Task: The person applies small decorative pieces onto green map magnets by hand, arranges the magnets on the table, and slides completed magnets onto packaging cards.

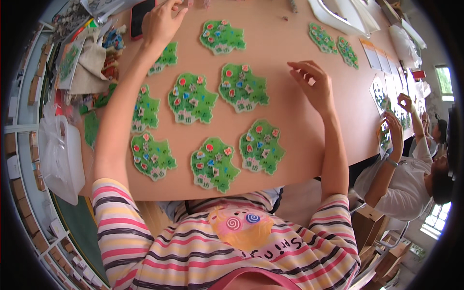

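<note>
Several flat green map-shaped pieces lie in loose rows on the table (299, 140), each dotted with small red, blue and pale shapes. My left hand (166, 18) reaches to the far left, thumb apart from the fingers. It is beside a dark phone (140, 19) and near small pink bits (207, 3) at the far edge of view. Below that forearm, one green piece (166, 58) is partly hidden. My right hand (316, 89) hovers right of another green piece (243, 88), fingers loosely curled and apart, with nothing visible in them.
A white tray (338, 18) stands at the far right, near two smaller-looking green pieces (323, 38). Cloth bags (89, 65) and a clear plastic box (72, 159) crowd the left side. At right, a co-worker's hand (394, 128) is over white sheets with dark patterns.
</note>
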A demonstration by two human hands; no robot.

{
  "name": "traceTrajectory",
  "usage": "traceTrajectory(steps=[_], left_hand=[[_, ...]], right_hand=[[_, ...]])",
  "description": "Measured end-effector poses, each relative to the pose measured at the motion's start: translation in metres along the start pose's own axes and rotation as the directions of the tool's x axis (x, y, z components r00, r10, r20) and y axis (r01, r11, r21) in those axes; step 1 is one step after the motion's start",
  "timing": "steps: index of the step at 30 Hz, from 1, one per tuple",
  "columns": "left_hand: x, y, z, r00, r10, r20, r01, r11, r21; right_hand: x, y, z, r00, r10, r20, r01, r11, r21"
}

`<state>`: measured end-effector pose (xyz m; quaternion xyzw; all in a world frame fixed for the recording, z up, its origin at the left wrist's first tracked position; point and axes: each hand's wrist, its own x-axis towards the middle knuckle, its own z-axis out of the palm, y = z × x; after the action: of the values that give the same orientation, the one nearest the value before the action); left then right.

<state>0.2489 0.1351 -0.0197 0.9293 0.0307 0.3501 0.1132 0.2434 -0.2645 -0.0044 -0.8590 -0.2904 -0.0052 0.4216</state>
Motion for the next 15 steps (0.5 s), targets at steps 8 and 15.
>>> traceTrajectory(steps=[8, 15], left_hand=[[-0.105, 0.039, -0.117, 0.936, -0.044, 0.349, 0.174, 0.92, -0.351], [-0.171, 0.115, -0.192, 0.697, 0.289, 0.656, -0.006, 0.917, -0.398]], right_hand=[[0.003, 0.02, 0.002, 0.999, -0.034, -0.034, 0.03, 0.993, -0.111], [0.001, 0.024, 0.003, 0.995, -0.094, -0.024, 0.09, 0.986, -0.139]])
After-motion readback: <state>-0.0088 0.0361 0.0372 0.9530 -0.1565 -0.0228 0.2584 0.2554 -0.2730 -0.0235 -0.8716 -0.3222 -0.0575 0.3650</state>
